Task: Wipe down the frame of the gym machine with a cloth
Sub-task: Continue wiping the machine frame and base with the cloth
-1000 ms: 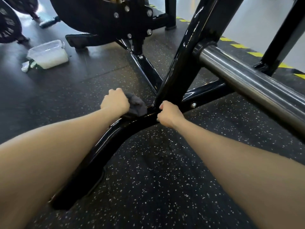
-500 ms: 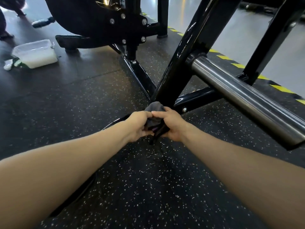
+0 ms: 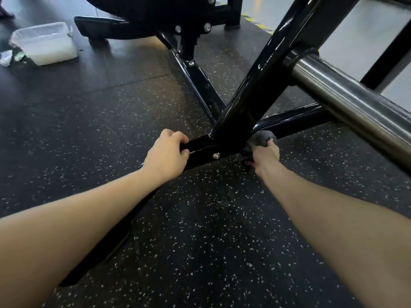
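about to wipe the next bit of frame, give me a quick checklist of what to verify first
1. Cloth in grip: ok, the right hand holds it bunched.
2. Cloth against the frame: ok, pressed at the base joint.
3. Left hand braced: ok, fingers curled over the floor bar.
4. Cloth still damp or clean: cannot tell.
5. Steel sleeve above the right arm: not ok, close overhead, mind it when rising.
6. Tub within reach: cannot tell.
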### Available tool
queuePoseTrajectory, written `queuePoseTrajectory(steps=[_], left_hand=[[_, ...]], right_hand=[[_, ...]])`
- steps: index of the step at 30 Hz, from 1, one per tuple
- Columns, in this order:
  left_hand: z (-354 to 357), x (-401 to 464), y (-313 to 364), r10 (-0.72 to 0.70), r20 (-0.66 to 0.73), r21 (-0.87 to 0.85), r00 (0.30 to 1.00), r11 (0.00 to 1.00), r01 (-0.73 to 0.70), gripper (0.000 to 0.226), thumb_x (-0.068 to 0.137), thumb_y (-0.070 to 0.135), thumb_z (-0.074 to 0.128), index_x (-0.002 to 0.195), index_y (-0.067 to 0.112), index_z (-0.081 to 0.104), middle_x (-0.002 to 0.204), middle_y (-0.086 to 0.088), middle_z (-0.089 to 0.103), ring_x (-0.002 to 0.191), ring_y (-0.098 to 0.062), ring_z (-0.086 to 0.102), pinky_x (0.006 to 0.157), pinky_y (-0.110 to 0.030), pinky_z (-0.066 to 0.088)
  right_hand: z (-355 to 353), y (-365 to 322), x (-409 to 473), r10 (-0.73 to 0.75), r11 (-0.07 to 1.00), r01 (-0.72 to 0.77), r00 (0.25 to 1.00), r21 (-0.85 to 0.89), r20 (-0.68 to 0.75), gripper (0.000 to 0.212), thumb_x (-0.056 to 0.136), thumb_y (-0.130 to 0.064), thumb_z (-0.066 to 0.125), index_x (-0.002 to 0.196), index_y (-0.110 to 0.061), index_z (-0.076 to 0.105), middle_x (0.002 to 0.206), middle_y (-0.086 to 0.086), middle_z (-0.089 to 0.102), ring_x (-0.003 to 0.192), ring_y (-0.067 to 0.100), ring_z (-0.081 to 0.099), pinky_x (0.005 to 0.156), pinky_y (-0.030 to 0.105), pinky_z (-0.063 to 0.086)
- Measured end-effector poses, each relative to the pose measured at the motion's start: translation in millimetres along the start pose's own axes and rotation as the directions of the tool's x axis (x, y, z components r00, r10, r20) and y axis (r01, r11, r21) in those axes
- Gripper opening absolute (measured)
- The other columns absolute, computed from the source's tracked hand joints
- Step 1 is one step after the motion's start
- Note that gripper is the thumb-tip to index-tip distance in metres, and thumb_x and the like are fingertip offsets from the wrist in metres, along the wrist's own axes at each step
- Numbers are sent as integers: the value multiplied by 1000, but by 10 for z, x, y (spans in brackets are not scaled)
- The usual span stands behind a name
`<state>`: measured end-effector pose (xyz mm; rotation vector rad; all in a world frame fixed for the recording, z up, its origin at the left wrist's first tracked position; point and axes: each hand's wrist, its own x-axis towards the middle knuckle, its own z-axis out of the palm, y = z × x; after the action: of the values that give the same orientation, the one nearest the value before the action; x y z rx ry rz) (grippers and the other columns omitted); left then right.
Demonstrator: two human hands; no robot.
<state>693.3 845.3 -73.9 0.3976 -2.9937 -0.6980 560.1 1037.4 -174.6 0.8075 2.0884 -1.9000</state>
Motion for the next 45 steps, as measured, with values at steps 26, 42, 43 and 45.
queuePoseTrajectory(steps=[26,42,43,45], left_hand=[[-137,-5,-346,9,41,141,999,990,-15,37,94,21,51,131,16,48,133,-1,40,122,-23,43,89,-37,44],[-68,37,-750,-1,80,89,997,996,-6,39,95,38,50,130,19,49,124,0,46,111,-21,51,81,-35,46],[-59,35,-773,-9,78,85,997,996,3,40,95,40,50,130,20,49,123,0,46,111,-21,51,81,-35,46],[-41,20,-794,-31,81,74,996,997,25,39,95,41,50,129,20,49,121,0,47,110,-21,52,81,-36,47]], right_hand=[[333,-507,-1368,-591,90,820,501,-565,633,47,95,-12,49,141,-20,44,137,1,42,120,25,45,91,37,48],[1148,-781,-901,-149,-477,573,694,-666,704,37,97,-21,43,133,-29,50,137,5,43,127,35,37,101,48,33],[1161,-756,-914,-149,-427,617,673,-661,724,39,97,-18,42,131,-32,51,135,4,44,125,35,39,97,47,36],[1147,-657,-948,-179,-282,714,617,-641,766,42,95,-13,41,122,-41,55,130,-2,45,118,31,42,84,41,38]])
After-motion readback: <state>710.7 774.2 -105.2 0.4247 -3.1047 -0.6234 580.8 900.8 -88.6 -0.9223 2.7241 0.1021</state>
